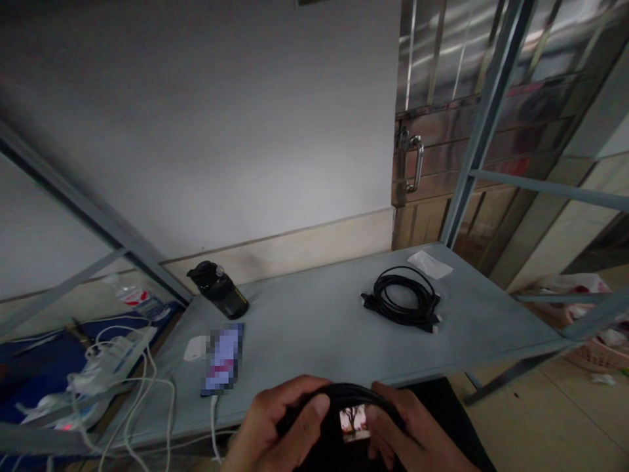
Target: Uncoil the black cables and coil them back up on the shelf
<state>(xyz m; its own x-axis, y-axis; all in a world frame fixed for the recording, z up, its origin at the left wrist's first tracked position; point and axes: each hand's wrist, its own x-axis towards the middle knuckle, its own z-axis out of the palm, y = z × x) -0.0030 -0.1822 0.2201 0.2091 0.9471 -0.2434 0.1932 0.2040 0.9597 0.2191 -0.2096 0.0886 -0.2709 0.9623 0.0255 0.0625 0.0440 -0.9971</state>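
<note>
At the bottom of the head view, my left hand is closed around the left side of a coiled black cable, thumb on top. My right hand grips the right side of the same coil. The loop stands just in front of the table's near edge, over dark clothing. Through its middle a small bright picture of a tree shows; I cannot tell what it is part of. The cable's ends are hidden. A second coiled black cable with plugs lies on the grey table at the right.
A black bottle stands at the table's left, behind a phone with a white cord. White cables and a power strip lie further left. White paper lies at the far right corner. Metal posts rise at both ends.
</note>
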